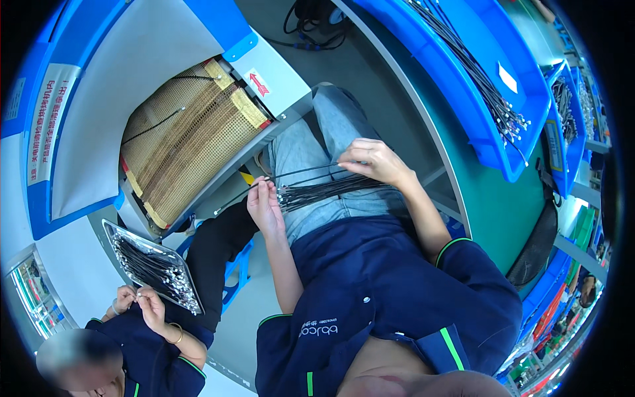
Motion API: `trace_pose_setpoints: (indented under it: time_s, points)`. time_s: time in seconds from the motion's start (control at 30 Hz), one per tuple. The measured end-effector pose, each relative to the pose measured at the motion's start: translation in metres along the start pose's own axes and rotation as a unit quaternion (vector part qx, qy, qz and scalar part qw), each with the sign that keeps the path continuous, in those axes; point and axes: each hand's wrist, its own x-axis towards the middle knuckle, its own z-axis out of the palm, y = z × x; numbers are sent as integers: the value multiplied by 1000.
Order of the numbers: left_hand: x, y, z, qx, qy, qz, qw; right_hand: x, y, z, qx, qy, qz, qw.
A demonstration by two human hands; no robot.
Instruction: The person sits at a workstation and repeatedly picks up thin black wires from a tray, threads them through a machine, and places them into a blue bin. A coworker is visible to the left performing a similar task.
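Observation:
A thin black cable (304, 173) stretches across above my lap between my two hands. My left hand (266, 204) pinches it in closed fingertips, and part of a black cable trails off to the left of them. At the other side, my right hand (374, 161) is closed on the cable with thumb and forefinger. Below both hands, a bundle of black cables (324, 193) with small pale ends lies across my jeans; its right end is partly hidden under my right hand and forearm.
Ahead-left, a machine's mesh conveyor belt (192, 132) carries a few black cables. At right, a green table (493, 205) bears a blue bin (486, 129) of cables and a black pouch (537, 245). A co-worker sits lower left beside a tray (192, 268) of cables.

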Motion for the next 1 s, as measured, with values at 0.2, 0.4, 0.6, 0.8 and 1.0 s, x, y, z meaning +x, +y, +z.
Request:
trace_pose_setpoints:
  time_s: [0.2,0.4,0.6,0.8,1.0]
  points:
    - [-1,0,3,-1,2,-1,1000,-5,1,-2,3,-2,39,999]
    - [0,1,6,9,-11,-4,1000,-1,1,-15,-19,0,82,996]
    - [1,-5,18,30,-36,-30,998,26,-18,-7,-58,-5,47,997]
    - [-2,-6,30,34,-47,-63,996,38,-20,9,-96,-63,5,993]
    - [-1,-8,33,39,-51,-66,996,41,-24,11,-103,-99,20,990]
